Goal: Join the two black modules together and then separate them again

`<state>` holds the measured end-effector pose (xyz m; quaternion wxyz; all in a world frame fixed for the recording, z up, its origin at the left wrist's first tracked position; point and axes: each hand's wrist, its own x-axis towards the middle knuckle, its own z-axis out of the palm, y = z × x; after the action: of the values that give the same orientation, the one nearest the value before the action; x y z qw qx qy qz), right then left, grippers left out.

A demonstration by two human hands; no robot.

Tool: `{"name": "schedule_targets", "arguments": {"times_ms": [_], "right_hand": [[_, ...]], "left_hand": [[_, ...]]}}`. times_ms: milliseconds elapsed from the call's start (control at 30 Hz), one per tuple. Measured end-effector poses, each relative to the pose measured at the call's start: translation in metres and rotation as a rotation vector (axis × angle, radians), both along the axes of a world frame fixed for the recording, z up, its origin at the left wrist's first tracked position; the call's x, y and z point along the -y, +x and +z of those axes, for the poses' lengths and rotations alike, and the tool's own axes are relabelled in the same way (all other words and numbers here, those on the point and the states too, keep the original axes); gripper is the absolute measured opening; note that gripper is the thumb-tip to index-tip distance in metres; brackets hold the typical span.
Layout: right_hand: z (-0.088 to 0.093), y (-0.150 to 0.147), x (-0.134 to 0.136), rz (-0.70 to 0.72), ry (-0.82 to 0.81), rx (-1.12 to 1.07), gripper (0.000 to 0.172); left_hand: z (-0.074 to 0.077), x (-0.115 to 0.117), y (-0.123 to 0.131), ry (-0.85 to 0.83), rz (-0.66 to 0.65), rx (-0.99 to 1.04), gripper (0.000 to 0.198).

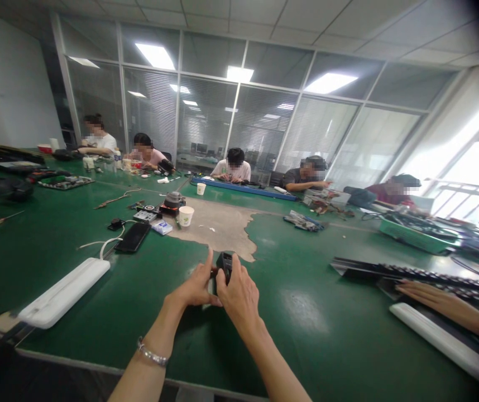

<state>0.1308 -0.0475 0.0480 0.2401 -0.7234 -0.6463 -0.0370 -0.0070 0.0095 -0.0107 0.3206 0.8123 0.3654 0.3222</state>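
Centrally, near the front edge of the counter [315, 349], right hand [242, 290] grips black device [225, 262]; left hand [197, 286] adjoins it, fingers' closure unclear. Green surface extends to both sides.

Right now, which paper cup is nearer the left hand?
The front paper cup, closer to the left hand, beside the dark round device; the other cup stands back by the blue bar.

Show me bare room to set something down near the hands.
The green tabletop has free patches: between the white strip and left hand, and between the right hand and white bar. It is crowded around the flat black device and nearer paper cup, and beyond that bar, where another person's hand lies by the black rails.
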Motion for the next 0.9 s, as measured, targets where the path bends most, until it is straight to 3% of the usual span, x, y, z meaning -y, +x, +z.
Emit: {"name": "schedule_targets", "arguments": {"times_ms": [300,500,700,800,900], "right_hand": [[-0.004,-0.002,0.004,0.020,0.012,0.042,0.058],[-0.011,-0.003,0.005,0.032,0.009,0.074,0.058],[-0.020,-0.006,0.010,0.018,0.008,0.086,0.058],[-0.023,-0.007,0.012,0.025,0.009,0.093,0.059],[-0.025,-0.007,0.013,0.018,0.010,0.093,0.062]], "left_hand": [[0.004,0.000,-0.003,-0.064,-0.040,-0.002,0.149],[0.007,-0.001,-0.010,-0.128,-0.047,-0.030,0.130],[0.005,-0.010,-0.011,-0.005,0.117,0.143,0.102],[0.006,-0.014,-0.009,0.097,0.209,0.219,0.097],[0.008,-0.013,-0.008,0.115,0.212,0.228,0.095]]}}
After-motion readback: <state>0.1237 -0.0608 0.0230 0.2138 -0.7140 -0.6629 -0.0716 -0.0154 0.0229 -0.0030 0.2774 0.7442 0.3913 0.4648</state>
